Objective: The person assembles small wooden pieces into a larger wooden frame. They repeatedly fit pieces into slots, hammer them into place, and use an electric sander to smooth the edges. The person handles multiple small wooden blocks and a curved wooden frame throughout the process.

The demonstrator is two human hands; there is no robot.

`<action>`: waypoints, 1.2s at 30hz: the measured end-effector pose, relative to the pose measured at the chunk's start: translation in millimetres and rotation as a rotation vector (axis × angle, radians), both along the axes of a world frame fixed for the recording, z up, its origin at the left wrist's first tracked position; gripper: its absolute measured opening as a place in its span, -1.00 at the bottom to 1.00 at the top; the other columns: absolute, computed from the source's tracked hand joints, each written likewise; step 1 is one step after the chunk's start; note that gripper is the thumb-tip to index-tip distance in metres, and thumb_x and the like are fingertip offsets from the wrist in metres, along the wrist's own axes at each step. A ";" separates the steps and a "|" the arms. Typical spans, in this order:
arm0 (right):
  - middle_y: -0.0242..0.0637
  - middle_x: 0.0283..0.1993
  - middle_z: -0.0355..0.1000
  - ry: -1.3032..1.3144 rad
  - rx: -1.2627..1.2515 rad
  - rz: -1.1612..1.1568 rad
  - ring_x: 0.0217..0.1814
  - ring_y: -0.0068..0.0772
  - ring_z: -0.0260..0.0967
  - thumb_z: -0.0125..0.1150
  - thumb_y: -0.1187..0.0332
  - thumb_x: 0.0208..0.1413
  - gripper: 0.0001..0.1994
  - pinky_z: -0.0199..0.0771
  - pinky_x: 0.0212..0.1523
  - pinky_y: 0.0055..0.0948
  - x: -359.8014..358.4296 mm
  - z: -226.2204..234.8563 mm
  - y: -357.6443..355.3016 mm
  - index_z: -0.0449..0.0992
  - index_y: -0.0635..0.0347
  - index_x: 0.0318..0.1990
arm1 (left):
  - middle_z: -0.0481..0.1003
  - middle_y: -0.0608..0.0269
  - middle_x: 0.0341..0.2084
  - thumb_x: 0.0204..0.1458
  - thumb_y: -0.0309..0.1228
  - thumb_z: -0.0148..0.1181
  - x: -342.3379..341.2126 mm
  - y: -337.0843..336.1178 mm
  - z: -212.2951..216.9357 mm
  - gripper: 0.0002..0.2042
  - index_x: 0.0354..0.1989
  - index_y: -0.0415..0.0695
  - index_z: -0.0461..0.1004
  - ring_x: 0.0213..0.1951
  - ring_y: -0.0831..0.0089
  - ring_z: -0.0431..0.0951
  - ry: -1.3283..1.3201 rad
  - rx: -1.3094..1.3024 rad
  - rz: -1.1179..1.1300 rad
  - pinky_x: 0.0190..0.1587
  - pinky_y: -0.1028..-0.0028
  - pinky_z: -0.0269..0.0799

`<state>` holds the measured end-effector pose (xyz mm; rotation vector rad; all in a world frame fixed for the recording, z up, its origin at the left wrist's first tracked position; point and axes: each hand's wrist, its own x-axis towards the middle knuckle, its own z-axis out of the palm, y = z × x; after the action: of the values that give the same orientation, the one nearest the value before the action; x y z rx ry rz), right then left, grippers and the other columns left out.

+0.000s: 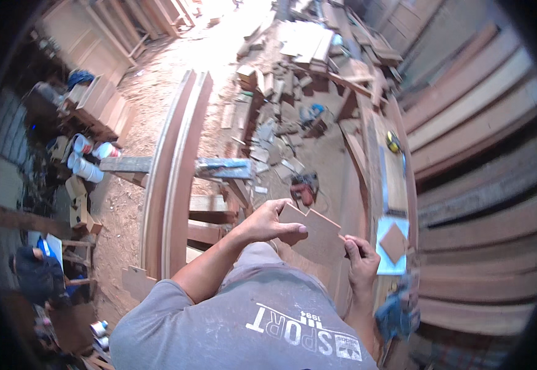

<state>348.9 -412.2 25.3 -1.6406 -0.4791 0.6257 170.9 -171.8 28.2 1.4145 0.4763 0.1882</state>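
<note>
A thin brown wooden panel (321,237) with a stepped notch in its far edge is held in front of my body. My left hand (274,223) is closed on its left side, thumb on the upper face and fingers curled behind. At the panel's right corner, my right hand (361,258) is closed in a pinch. A small thin reddish-brown tip pokes out from its fingertips beside the panel's edge; it looks like a slim stick or pencil, but I cannot tell which. The panel's lower part runs down close to my shirt.
Two long wooden boards (176,166) lie across a trestle (127,164) on the left. A red power tool (304,190) sits among offcuts ahead. On the right bench are a yellow tape measure (393,143), a brown square piece (394,243) and a blue power tool (393,316).
</note>
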 end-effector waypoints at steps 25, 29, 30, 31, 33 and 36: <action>-0.31 -0.49 0.51 0.116 -0.104 0.370 -0.51 -0.48 0.48 0.06 -0.03 0.54 -0.51 0.49 -0.42 -0.43 93.7 -156.8 516.8 0.43 0.15 -0.40 | 0.68 0.23 -0.07 0.36 -0.32 0.31 -52.5 321.2 -28.5 -0.75 -0.03 -0.30 0.66 -0.07 0.54 0.62 -0.259 0.102 1.373 0.01 0.46 0.54; -0.34 -0.39 0.58 0.065 -0.356 0.533 -0.40 -0.53 0.51 0.17 0.03 0.48 -0.58 0.44 -0.35 -0.46 162.1 -231.5 573.0 0.55 0.16 -0.34 | 0.69 0.22 -0.07 0.38 -0.27 0.29 -27.9 416.2 -48.0 -0.69 -0.01 -0.35 0.63 -0.03 0.51 0.61 -0.102 0.292 1.470 0.07 0.44 0.50; -0.35 -0.38 0.59 0.021 -0.423 0.594 -0.38 -0.54 0.51 0.19 0.05 0.47 -0.61 0.44 -0.34 -0.47 175.0 -242.6 576.9 0.58 0.17 -0.32 | 0.69 0.21 -0.07 0.38 -0.26 0.29 -20.2 437.6 -50.5 -0.68 0.00 -0.36 0.63 -0.03 0.50 0.62 -0.089 0.333 1.457 0.08 0.43 0.50; -0.40 -0.34 0.60 0.043 -0.468 0.613 -0.34 -0.58 0.51 0.22 0.10 0.45 -0.67 0.42 -0.32 -0.50 186.0 -245.4 583.9 0.62 0.17 -0.26 | 0.70 0.20 -0.07 0.38 -0.26 0.29 -15.9 458.6 -57.8 -0.68 0.01 -0.34 0.63 -0.04 0.49 0.62 -0.064 0.398 1.485 0.07 0.42 0.50; -0.41 -0.35 0.58 0.107 -0.539 0.603 -0.35 -0.57 0.51 0.24 0.09 0.44 -0.67 0.43 -0.34 -0.48 209.5 -261.9 594.8 0.61 0.18 -0.26 | 0.70 0.19 -0.08 0.37 -0.27 0.29 -2.5 500.5 -72.0 -0.69 0.03 -0.31 0.63 -0.05 0.48 0.62 -0.067 0.469 1.520 0.06 0.42 0.51; -0.39 -0.34 0.57 0.125 -0.694 0.641 -0.36 -0.55 0.50 0.24 0.10 0.43 -0.67 0.43 -0.35 -0.47 241.5 -304.2 594.5 0.60 0.19 -0.25 | 0.70 0.18 -0.07 0.36 -0.29 0.31 11.0 536.8 -92.3 -0.70 0.06 -0.30 0.61 -0.05 0.47 0.63 -0.031 0.458 1.508 0.05 0.40 0.52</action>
<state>590.4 182.3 -278.8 -2.0755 -0.7586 1.4884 181.9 365.0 -64.2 1.1925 1.4685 1.5950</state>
